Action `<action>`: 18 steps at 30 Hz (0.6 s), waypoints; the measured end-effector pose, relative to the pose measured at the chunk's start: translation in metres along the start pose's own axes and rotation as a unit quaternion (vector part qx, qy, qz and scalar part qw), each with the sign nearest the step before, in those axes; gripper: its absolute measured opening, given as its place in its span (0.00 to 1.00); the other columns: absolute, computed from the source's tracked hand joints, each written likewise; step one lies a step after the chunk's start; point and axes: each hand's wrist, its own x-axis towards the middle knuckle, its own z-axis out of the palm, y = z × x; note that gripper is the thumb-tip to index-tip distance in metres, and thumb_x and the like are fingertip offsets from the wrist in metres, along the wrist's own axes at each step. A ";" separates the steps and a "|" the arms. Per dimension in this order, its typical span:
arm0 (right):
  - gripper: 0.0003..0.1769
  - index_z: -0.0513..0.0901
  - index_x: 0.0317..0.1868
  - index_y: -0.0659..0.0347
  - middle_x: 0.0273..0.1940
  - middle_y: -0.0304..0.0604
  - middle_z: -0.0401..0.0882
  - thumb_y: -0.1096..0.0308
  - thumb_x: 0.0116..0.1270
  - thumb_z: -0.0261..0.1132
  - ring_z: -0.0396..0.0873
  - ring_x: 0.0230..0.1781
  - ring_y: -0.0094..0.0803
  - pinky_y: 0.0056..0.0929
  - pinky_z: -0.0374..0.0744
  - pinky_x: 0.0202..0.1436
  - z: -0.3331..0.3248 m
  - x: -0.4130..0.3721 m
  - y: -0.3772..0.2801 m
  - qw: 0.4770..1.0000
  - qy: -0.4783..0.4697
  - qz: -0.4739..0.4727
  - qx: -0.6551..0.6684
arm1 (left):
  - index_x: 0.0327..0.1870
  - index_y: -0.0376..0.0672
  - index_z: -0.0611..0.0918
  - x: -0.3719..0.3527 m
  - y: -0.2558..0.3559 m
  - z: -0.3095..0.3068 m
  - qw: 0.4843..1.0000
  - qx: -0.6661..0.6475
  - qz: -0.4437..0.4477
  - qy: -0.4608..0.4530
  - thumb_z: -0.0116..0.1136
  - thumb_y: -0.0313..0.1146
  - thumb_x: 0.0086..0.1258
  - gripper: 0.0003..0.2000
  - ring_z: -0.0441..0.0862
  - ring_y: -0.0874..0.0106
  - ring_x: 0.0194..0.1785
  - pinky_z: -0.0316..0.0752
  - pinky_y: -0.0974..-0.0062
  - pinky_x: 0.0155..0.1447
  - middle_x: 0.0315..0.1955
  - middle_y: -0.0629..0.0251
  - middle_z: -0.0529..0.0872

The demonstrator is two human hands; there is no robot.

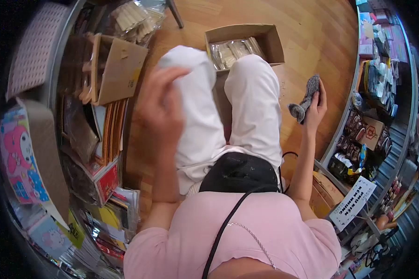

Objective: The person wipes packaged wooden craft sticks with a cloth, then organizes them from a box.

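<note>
Two hands (163, 109) (317, 110) — one grey cloth (307, 98) — one necklace (260, 249)

The cardboard box (277, 44) sits on the floor (316, 28) with plastic packets (229, 52) in it. The person's knees (251, 76) are just on its near side. More bagged bundles (137, 19) lie left of the box; a carton (121, 72) stands left of it and nearer. The left hand (162, 107) is also left and nearer than the box. To its right and nearer, the right hand (317, 109) holds a knit cloth (307, 95). Farther right of the box runs a stocked rack (395, 162), with a printed sign (354, 203) at its near part.
</note>
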 end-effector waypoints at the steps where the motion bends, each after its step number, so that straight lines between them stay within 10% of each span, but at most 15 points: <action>1: 0.17 0.73 0.58 0.68 0.56 0.47 0.74 0.73 0.70 0.48 0.72 0.56 0.32 0.28 0.67 0.60 -0.001 0.004 0.000 1.000 0.010 0.009 0.012 | 0.40 0.35 0.81 0.017 0.003 0.031 0.998 -0.047 -0.035 -0.030 0.44 0.22 0.64 0.11 0.80 0.67 0.45 0.69 0.68 0.57 0.37 0.60 0.84; 10: 0.18 0.71 0.58 0.71 0.57 0.47 0.73 0.72 0.72 0.48 0.71 0.57 0.33 0.29 0.66 0.62 -0.003 0.021 0.051 0.993 0.039 0.108 0.037 | 0.45 0.43 0.82 0.069 -0.205 0.291 0.891 0.158 -0.262 -0.335 0.48 0.32 0.62 0.13 0.81 0.58 0.46 0.74 0.65 0.51 0.42 0.56 0.83; 18: 0.19 0.71 0.58 0.70 0.57 0.49 0.73 0.69 0.72 0.48 0.71 0.57 0.33 0.30 0.65 0.62 -0.002 0.015 0.092 0.979 0.038 0.198 -0.005 | 0.56 0.48 0.75 0.026 -0.283 0.390 0.781 0.298 0.081 -0.542 0.47 0.29 0.63 0.18 0.68 0.64 0.63 0.65 0.61 0.64 0.62 0.62 0.70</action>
